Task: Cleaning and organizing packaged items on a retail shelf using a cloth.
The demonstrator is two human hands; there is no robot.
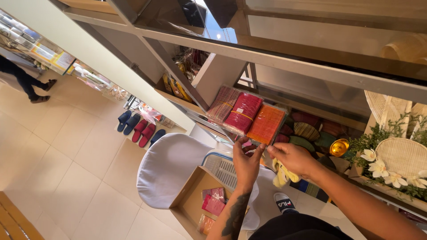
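Setting a row of wrapped folded fabric packs upright on the shelf edge [195, 116], judging by the hands: left hand [246, 163] raised with fingers curled together, thumb and fingertips pinching the lower edge of the orange pack [266, 124]; right hand [294, 158] just at 3 o'clock of it, fingers bent and resting near the same pack's lower corner, though whether clamped on it or only steadying cannot be told. Best handled by keeping the pinch low on the clear wrapping, both hands level, and leaning the orange pack flush against the red pack [242, 113] at 9 o'clock, itself touching the plaid pack [222, 104] further toward 10 o'clock. Probably slippery wrap, so a firm grip. Below, at 7 o'clock of the hands, an open cardboard box [190, 198] with more pink and orange packs inside, beside a white round cushion [167, 169]. Crowding the space at 3 o'clock: rolled cloths [307, 130], a gold bowl [339, 147], woven baskets with white flowers [378, 168]. Slippers [140, 130] on the floor well apart at 9 o'clock; another person's legs [24, 80] far off at 10 o'clock
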